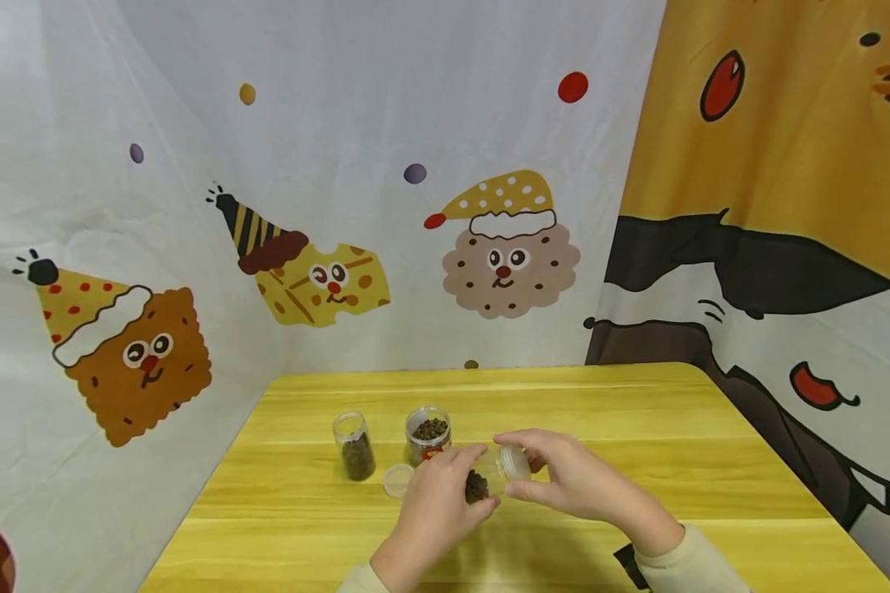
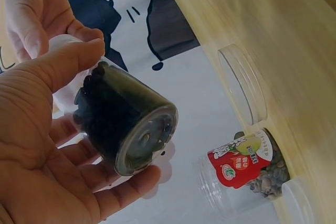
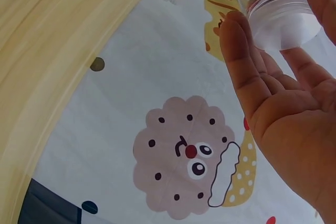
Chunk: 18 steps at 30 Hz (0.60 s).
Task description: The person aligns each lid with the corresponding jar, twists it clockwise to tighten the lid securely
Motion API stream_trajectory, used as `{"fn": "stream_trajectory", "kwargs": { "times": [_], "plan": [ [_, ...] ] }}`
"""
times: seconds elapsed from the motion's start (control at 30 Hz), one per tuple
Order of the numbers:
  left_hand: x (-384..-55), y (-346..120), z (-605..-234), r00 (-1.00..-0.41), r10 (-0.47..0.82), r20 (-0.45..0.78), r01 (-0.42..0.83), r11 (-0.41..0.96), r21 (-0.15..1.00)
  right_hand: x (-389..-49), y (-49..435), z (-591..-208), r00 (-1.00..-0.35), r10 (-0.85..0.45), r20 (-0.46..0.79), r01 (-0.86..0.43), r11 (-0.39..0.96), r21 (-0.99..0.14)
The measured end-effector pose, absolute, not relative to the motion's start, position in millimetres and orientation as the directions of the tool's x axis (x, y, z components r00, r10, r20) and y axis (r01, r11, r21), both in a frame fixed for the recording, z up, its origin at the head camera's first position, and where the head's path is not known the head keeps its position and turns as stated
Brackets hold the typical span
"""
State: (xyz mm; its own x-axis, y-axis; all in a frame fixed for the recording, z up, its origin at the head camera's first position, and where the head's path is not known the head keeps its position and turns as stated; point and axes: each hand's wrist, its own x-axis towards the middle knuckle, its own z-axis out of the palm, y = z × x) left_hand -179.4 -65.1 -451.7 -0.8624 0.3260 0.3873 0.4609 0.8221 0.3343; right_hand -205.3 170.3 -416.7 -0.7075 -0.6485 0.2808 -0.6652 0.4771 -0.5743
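Observation:
My left hand (image 1: 439, 502) grips a clear jar (image 2: 131, 114) of dark, bean-like pieces around its body. The jar is tipped on its side, its base towards the left palm's side and its translucent lid (image 1: 515, 463) to the right. My right hand (image 1: 564, 476) has its fingers and thumb around that lid, seen close in the right wrist view as a pale screw lid (image 3: 289, 24). Just beyond the left hand stands an open jar with a red label (image 1: 428, 432), holding brown pieces.
A taller clear jar (image 1: 354, 449), part filled with dark grains, stands at the left. A clear round lid (image 1: 398, 480) lies in front of the jars. Another clear lid (image 2: 242, 85) shows in the left wrist view. A printed curtain (image 1: 415, 272) hangs behind the wooden table (image 1: 638, 412).

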Motion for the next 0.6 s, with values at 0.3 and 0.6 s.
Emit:
{"fn": "stream_trajectory", "kwargs": {
  "times": [0.3,0.6],
  "plan": [
    [-177.5,-63.7,-450.3,-0.838,0.34,0.426,0.466,0.853,0.236,-205.4,167.5,-415.7,-0.736,-0.626,0.26,-0.627,0.483,-0.611],
    [-179.3,-65.7,-453.3,-0.858,0.327,0.396,0.454,0.844,0.286,-204.6,169.3,-418.0,-0.75,-0.604,0.268,-0.63,0.529,-0.569]
  ]
}}
